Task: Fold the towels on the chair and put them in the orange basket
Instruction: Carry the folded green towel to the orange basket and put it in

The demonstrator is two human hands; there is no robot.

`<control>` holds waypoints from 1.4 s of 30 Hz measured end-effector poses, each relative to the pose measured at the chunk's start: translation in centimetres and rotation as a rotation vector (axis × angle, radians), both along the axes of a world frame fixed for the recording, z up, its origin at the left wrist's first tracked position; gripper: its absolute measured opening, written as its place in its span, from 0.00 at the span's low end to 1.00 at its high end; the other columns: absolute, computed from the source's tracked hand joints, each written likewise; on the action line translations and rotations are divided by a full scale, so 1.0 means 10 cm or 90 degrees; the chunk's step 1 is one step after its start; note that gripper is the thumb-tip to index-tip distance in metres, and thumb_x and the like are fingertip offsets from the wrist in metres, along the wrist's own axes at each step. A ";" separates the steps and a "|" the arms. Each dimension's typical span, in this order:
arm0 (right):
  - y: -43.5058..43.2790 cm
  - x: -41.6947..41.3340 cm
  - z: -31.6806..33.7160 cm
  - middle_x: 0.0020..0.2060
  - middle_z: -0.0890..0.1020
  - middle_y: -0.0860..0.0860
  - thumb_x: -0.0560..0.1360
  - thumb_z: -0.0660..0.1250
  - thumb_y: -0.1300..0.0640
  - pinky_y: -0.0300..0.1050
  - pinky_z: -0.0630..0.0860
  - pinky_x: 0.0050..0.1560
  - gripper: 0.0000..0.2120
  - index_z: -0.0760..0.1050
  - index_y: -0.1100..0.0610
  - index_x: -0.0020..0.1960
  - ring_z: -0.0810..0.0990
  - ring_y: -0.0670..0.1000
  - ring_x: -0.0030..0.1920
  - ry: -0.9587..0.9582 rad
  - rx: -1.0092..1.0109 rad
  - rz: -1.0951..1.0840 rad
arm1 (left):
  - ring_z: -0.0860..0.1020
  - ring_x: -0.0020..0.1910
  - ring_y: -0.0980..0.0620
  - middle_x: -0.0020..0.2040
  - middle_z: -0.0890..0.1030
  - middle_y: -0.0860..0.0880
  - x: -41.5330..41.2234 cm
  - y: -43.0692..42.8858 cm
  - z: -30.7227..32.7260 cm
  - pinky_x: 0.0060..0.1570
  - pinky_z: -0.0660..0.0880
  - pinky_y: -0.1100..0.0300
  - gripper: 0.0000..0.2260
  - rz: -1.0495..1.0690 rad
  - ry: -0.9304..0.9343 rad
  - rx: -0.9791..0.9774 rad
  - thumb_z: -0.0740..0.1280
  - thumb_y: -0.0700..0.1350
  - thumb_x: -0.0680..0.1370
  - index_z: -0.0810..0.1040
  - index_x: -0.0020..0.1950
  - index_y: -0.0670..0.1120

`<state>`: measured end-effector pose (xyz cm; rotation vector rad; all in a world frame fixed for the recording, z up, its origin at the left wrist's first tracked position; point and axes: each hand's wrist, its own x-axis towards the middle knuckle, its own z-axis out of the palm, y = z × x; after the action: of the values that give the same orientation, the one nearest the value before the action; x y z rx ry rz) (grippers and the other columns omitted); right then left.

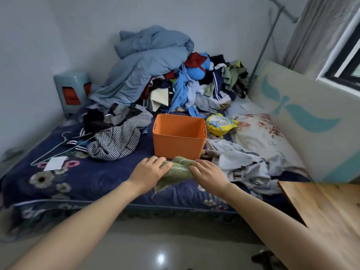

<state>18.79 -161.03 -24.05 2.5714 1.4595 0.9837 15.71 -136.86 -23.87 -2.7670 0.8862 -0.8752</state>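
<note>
A green towel (178,171) lies bunched on the dark floral bedsheet (87,180), just in front of the orange basket (178,144). My left hand (151,171) grips the towel's left side and my right hand (208,173) grips its right side. A loose corner of the towel hangs toward me below my hands. The basket stands upright on the bed and looks empty inside. No chair seat is clearly in view.
A big pile of clothes and a blue duvet (148,69) fills the back of the bed. A checked garment (118,137), a wire hanger (58,147), a yellow toy fan (220,124) and pale clothes (245,164) surround the basket. A wooden surface (323,207) juts in at right.
</note>
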 end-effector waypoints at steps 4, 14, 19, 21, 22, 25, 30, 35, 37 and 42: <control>-0.12 0.73 0.03 0.44 0.82 0.55 0.68 0.66 0.62 0.45 0.79 0.42 0.13 0.68 0.60 0.50 0.82 0.56 0.43 0.000 0.044 -0.007 | 0.80 0.37 0.45 0.45 0.81 0.44 0.73 -0.14 0.14 0.30 0.77 0.56 0.19 0.007 0.005 0.034 0.69 0.38 0.67 0.68 0.55 0.46; -0.49 2.31 0.00 0.42 0.82 0.55 0.64 0.58 0.62 0.43 0.78 0.36 0.12 0.71 0.60 0.47 0.81 0.56 0.40 0.067 0.128 -0.041 | 0.81 0.39 0.46 0.46 0.81 0.44 2.44 -0.56 0.34 0.33 0.79 0.55 0.34 0.010 0.064 0.130 0.79 0.34 0.53 0.70 0.54 0.46; -0.44 2.77 -0.10 0.42 0.83 0.53 0.64 0.57 0.60 0.41 0.76 0.36 0.12 0.67 0.58 0.48 0.82 0.54 0.40 0.084 0.117 -0.028 | 0.80 0.39 0.47 0.46 0.82 0.46 2.87 -0.49 0.23 0.33 0.79 0.57 0.34 0.016 0.095 0.140 0.79 0.35 0.52 0.70 0.55 0.47; -0.37 2.94 -0.12 0.42 0.83 0.53 0.64 0.57 0.59 0.40 0.77 0.36 0.12 0.70 0.58 0.48 0.82 0.54 0.40 0.081 0.113 -0.030 | 0.81 0.39 0.47 0.46 0.82 0.46 3.03 -0.44 0.22 0.33 0.79 0.57 0.33 0.022 0.106 0.139 0.79 0.35 0.52 0.74 0.54 0.47; -0.32 3.04 -0.14 0.42 0.83 0.53 0.65 0.57 0.60 0.41 0.77 0.36 0.12 0.72 0.59 0.47 0.82 0.54 0.40 0.084 0.117 -0.029 | 0.81 0.39 0.47 0.46 0.82 0.45 3.12 -0.40 0.20 0.32 0.79 0.57 0.32 0.024 0.112 0.138 0.79 0.35 0.52 0.75 0.54 0.47; -0.19 3.33 -0.23 0.40 0.83 0.53 0.65 0.57 0.60 0.41 0.77 0.36 0.11 0.72 0.59 0.46 0.82 0.55 0.39 0.097 0.127 -0.027 | 0.81 0.39 0.48 0.46 0.81 0.46 3.44 -0.26 0.14 0.31 0.78 0.56 0.32 0.021 0.131 0.132 0.78 0.34 0.55 0.71 0.55 0.48; -0.04 3.87 -0.39 0.40 0.83 0.53 0.66 0.57 0.59 0.41 0.76 0.35 0.10 0.67 0.57 0.48 0.82 0.54 0.39 0.112 0.132 -0.066 | 0.80 0.41 0.48 0.47 0.81 0.47 4.14 -0.11 0.04 0.30 0.76 0.59 0.29 -0.011 0.170 0.146 0.76 0.33 0.57 0.74 0.55 0.47; 0.16 4.54 -0.56 0.37 0.82 0.53 0.64 0.57 0.57 0.41 0.74 0.28 0.10 0.66 0.57 0.45 0.81 0.54 0.35 0.169 0.129 -0.172 | 0.78 0.52 0.41 0.56 0.78 0.42 5.01 0.03 -0.06 0.42 0.77 0.50 0.24 -0.056 0.259 0.128 0.70 0.31 0.66 0.75 0.61 0.44; 0.24 4.75 -0.65 0.36 0.81 0.53 0.63 0.56 0.56 0.40 0.74 0.26 0.10 0.66 0.57 0.44 0.80 0.55 0.34 0.212 0.122 -0.204 | 0.72 0.61 0.42 0.64 0.73 0.42 5.31 0.08 -0.17 0.53 0.73 0.48 0.23 -0.071 0.307 0.144 0.64 0.33 0.72 0.69 0.67 0.45; 0.41 5.11 -0.96 0.34 0.80 0.50 0.62 0.65 0.56 0.36 0.71 0.25 0.13 0.65 0.54 0.43 0.80 0.51 0.32 0.289 0.084 -0.276 | 0.67 0.64 0.46 0.68 0.67 0.46 5.93 0.20 -0.59 0.58 0.69 0.52 0.27 -0.098 0.435 0.193 0.61 0.34 0.74 0.61 0.71 0.49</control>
<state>69.86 -156.88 -33.69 3.1573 0.8317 0.4730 75.03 -134.90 -29.79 -2.7494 1.2057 0.2266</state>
